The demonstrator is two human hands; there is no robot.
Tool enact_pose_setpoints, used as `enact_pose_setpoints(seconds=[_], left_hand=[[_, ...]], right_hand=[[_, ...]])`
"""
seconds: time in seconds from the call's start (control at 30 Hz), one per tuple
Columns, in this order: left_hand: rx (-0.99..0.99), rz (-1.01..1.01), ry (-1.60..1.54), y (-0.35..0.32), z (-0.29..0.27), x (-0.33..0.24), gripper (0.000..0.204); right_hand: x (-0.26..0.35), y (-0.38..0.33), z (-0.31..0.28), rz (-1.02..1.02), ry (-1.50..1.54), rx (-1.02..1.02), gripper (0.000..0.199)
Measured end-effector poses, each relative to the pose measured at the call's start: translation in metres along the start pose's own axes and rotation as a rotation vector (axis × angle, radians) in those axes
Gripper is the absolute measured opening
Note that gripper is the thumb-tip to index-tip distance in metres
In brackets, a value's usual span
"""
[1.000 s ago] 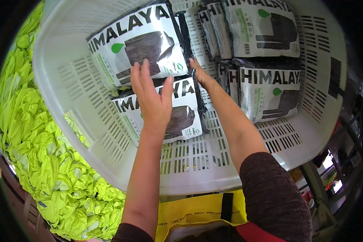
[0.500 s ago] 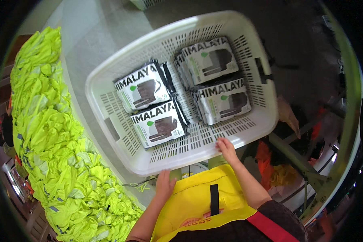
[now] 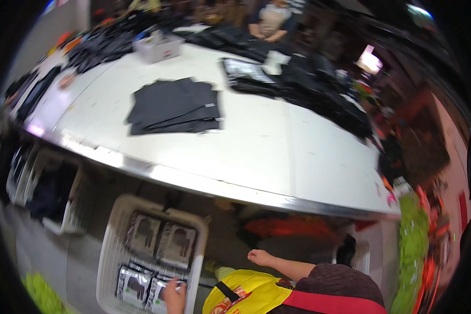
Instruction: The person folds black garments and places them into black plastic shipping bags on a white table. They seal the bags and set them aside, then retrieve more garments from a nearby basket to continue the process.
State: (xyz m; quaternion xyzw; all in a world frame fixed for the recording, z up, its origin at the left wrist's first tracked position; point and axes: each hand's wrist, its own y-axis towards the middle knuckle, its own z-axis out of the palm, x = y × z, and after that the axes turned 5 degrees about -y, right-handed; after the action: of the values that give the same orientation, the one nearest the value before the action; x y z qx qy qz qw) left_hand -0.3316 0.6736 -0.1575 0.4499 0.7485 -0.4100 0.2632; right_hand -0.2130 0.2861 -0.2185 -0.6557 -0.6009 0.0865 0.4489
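My left hand [image 3: 174, 296] is over the near right part of a white slotted plastic basket [image 3: 106, 254]. Flat packs lie in the basket in groups: a near left pack [image 3: 133, 285], a far left pack [image 3: 144, 234] and a far right pack [image 3: 176, 245]. Each is white and black with a picture of a dark garment. Another pack is partly hidden by my left hand, whose fingers are smeared by motion. To the right of the basket my right hand [image 3: 260, 257] hangs in the air, fingers curled in, with nothing seen in them.
A long white table [image 3: 246, 157] spans the view ahead. On it lie a stack of dark folded garments [image 3: 175, 106], black garments [image 3: 319, 86] and a small bin [image 3: 159, 48]. A person [image 3: 273, 21] is across the table. Another basket [image 3: 70, 209] stands at left; yellow-green fabric [image 3: 413, 246] is piled right.
My view has swung right and up, bringing the table into sight. The basket now appears at lower left. My right hand has come away from its rim; my left hand now overlaps the packs.
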Motion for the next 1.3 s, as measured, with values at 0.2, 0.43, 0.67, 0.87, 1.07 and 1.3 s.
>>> enact_pose_setpoints(seconds=[0.2,0.43,0.67,0.87,1.07,1.3], left_hand=[[-0.191,0.418,0.16,0.011,-0.043,-0.11,0.032],[0.525,0.372,0.499,-0.062,0.077,-0.123,0.045],[0.783,0.67,0.515,-0.083,0.196,-0.28,0.033],[0.856,0.838,0.765,-0.054,0.27,-0.368,0.034],[0.975,0.928,1.017,-0.006,0.28,-0.394,0.037],[1.137,0.856,1.25,0.047,0.288,-0.454,0.034]], right_hand=[[-0.15,-0.127,0.036,0.26,0.046,-0.076,0.036],[-0.278,-0.198,0.115,0.288,-0.25,0.212,0.037],[-0.362,-0.232,0.123,0.204,0.358,-0.096,0.034],[-0.425,-0.247,0.055,0.601,0.312,-0.216,0.032],[-0.477,-0.273,0.053,0.814,0.658,-0.506,0.025],[-0.398,-0.267,0.055,1.026,1.187,-0.787,0.023]])
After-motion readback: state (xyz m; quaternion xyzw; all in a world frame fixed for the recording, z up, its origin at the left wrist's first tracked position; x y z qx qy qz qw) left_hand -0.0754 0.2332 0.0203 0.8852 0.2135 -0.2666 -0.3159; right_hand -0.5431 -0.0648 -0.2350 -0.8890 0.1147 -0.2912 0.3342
